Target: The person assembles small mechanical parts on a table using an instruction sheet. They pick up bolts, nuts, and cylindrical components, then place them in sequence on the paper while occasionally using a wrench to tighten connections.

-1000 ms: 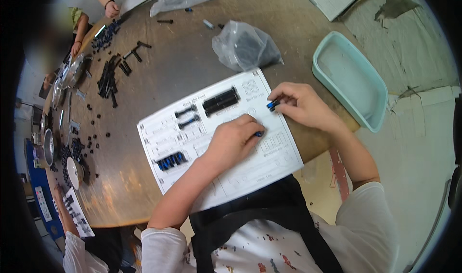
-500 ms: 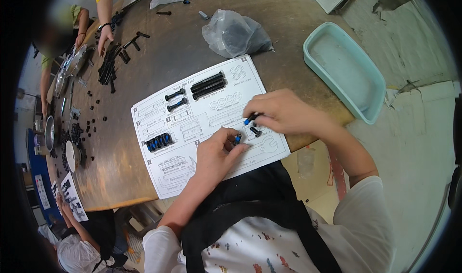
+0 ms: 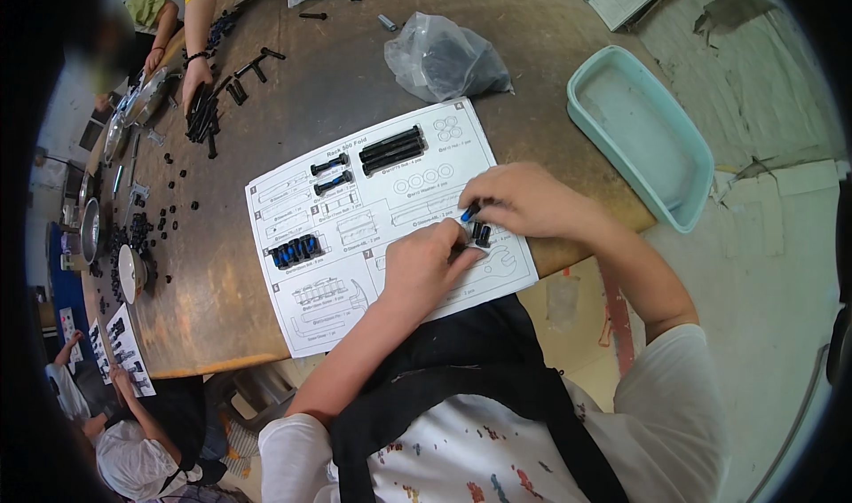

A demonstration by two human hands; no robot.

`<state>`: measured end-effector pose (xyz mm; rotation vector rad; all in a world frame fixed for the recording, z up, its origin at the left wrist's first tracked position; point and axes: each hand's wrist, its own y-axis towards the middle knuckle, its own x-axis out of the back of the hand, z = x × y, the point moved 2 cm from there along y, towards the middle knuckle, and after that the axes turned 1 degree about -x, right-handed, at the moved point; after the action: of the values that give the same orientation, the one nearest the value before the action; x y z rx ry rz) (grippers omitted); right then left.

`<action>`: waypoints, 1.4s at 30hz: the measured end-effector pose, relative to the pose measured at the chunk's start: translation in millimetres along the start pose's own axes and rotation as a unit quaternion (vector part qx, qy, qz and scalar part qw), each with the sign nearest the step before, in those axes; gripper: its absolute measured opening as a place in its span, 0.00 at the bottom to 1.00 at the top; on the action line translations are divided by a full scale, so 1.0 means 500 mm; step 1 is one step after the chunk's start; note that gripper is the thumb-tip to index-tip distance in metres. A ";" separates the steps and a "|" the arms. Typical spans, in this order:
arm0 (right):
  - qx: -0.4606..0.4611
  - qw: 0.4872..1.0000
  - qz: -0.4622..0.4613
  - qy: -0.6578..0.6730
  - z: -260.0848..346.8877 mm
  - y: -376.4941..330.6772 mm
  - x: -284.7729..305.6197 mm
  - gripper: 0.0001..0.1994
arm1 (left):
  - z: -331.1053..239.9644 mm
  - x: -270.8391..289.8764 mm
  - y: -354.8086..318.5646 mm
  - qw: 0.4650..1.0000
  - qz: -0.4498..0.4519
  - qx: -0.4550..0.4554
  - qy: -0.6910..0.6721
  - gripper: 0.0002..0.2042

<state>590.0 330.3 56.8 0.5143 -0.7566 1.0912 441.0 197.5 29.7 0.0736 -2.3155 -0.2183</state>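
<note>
Both hands have drawn together since a second ago and now meet over the sheet's (image 3: 373, 237) lower right corner. Left hand (image 3: 424, 268) lies curled, fingertips pinching at small black bolts (image 3: 480, 233) on the paper; whether it grips one I cannot tell. At its 2 o'clock, touching, the right hand (image 3: 524, 203) is closed on a blue-tipped bolt (image 3: 467, 212), carried down from mid-sheet. Judged: sorting has moved to this corner. Tray (image 3: 639, 144) sits at 2 o'clock, untouched.
</note>
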 end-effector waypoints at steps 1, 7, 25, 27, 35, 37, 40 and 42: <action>-0.002 1.000 -0.024 0.011 -0.003 -0.004 0.010 0.11 | -0.001 -0.003 0.004 1.000 -0.005 -0.014 0.015 0.16; 0.001 0.998 -0.058 0.011 0.015 0.007 0.014 0.11 | -0.004 0.000 0.003 0.999 0.005 0.027 -0.042 0.16; -0.098 0.994 -0.032 -0.048 0.040 -0.073 -0.043 0.19 | 0.008 -0.026 0.007 0.992 0.022 0.030 -0.120 0.36; -0.081 0.996 -0.025 -0.042 0.025 -0.074 -0.030 0.19 | 0.004 -0.031 0.008 0.993 0.005 0.029 -0.115 0.36; -0.053 0.997 -0.053 -0.002 0.007 -0.070 -0.038 0.20 | -0.005 -0.044 -0.001 0.991 -0.032 0.054 -0.120 0.33; -0.060 0.997 -0.050 -0.001 0.007 -0.071 -0.035 0.20 | -0.010 -0.045 -0.002 0.993 -0.040 0.046 -0.103 0.33; -0.072 0.996 -0.047 0.007 0.003 -0.072 -0.044 0.19 | -0.005 -0.046 -0.001 0.992 -0.036 0.042 -0.109 0.31; -0.070 0.996 -0.054 0.008 0.004 -0.074 -0.044 0.19 | -0.001 -0.049 -0.003 0.994 -0.042 0.028 -0.098 0.30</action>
<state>617.7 301.5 40.7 0.4214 -0.7759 0.9335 458.0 199.1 12.1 0.1865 -2.5166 -0.2106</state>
